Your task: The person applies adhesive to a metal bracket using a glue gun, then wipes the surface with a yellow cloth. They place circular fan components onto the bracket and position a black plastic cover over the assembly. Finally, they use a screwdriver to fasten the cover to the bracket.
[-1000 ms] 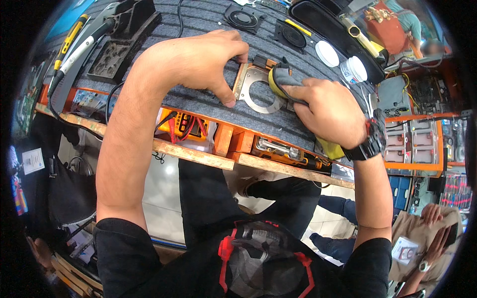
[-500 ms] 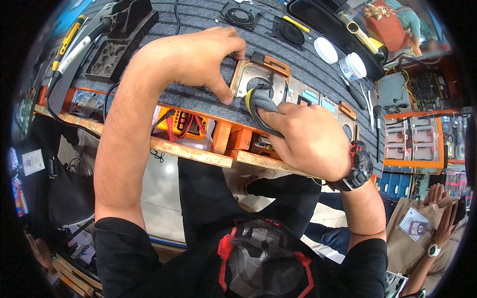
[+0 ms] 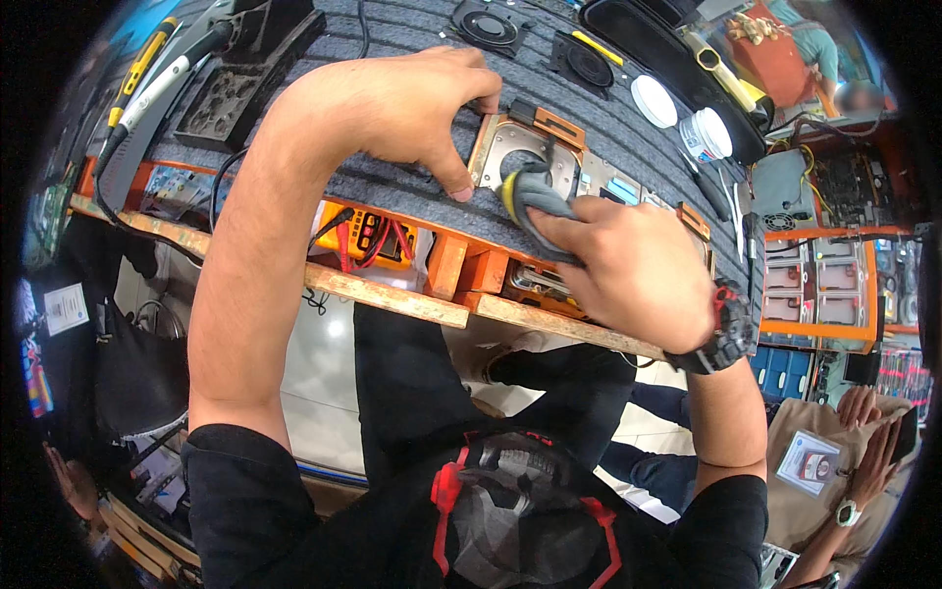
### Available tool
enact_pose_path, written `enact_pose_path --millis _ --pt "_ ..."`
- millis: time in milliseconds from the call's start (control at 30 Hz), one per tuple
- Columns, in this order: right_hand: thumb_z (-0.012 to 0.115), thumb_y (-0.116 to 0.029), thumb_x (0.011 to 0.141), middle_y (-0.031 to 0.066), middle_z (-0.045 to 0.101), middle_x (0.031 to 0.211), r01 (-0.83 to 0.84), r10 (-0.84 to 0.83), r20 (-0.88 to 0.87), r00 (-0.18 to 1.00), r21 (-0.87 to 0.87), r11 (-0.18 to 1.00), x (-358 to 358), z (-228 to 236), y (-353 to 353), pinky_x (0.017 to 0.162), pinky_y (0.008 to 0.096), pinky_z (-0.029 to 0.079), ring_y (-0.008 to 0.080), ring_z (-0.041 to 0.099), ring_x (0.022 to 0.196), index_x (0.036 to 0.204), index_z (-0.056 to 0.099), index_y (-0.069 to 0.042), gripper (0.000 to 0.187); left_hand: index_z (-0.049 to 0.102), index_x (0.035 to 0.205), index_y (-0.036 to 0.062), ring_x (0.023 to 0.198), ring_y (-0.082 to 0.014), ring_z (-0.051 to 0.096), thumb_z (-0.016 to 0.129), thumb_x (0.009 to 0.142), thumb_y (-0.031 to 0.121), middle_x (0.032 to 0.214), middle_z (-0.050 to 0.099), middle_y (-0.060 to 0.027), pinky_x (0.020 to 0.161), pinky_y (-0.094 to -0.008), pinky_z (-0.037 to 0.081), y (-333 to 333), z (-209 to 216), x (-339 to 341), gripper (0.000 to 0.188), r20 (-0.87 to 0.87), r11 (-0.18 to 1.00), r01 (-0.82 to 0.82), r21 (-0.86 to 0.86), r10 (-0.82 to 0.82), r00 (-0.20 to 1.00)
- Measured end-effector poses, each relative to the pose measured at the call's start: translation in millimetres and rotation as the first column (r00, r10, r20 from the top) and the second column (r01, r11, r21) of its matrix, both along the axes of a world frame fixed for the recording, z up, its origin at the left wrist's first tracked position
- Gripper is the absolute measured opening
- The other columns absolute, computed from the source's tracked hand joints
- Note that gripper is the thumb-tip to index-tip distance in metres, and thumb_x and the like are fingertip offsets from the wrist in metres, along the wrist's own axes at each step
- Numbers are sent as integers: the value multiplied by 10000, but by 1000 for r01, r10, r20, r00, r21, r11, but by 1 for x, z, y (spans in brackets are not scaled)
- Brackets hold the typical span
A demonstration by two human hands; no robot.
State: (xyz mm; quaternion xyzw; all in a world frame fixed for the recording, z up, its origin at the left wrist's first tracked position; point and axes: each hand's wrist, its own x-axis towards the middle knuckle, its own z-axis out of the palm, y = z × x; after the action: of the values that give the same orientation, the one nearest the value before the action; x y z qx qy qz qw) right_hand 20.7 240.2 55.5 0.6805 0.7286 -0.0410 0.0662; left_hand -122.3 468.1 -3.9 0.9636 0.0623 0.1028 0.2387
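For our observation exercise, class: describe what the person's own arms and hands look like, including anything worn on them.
Both forearms are bare, with short black sleeves ending above the elbows. The left hand wears nothing, no glove or ring visible. The right hand is also ungloved; a chunky black wristwatch with red accents sits on that wrist.

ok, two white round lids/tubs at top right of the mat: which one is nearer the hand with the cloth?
The lower one, the white tub by the mat's right edge, sits closer to the right hand. The flat white lid lies farther up.
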Motion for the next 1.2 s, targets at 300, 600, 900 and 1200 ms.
enact_pose_path --millis 300,600,900,1200 --pt "652 -198 868 185 707 826 75 -75 98 992 4 997 7 4 3 668 482 593 383 725 752 1044 740 -71 235 613 1191 26 1207 -361 551 948 590 248 1201 584 -140 1025 -429 470 -1 3 1 724 -29 1000 -9 5 9 1000" --pt "629 -188 866 213 710 762 114 -113 100 988 -5 993 17 2 24 713 482 608 393 733 742 836 738 -26 197 611 1198 24 1197 -361 554 941 603 239 1207 578 -142 1017 -428 473 0 5 -1 714 -25 1000 -7 9 7 1000" --pt "663 -213 857 195 717 791 126 -130 95 987 38 991 5 -3 7 686 477 606 383 734 742 855 726 -27 197 607 1184 27 1199 -365 552 937 617 238 1201 577 -139 1020 -427 472 0 3 1 690 -30 1000 1 -7 -2 1000" --pt "663 -222 856 181 708 801 78 -79 19 997 23 997 -18 1 1 693 485 594 362 725 746 934 732 -34 215 610 1189 34 1203 -362 551 952 596 239 1203 579 -138 1025 -425 474 -1 4 -1 715 -7 1000 1 24 -1 1000"
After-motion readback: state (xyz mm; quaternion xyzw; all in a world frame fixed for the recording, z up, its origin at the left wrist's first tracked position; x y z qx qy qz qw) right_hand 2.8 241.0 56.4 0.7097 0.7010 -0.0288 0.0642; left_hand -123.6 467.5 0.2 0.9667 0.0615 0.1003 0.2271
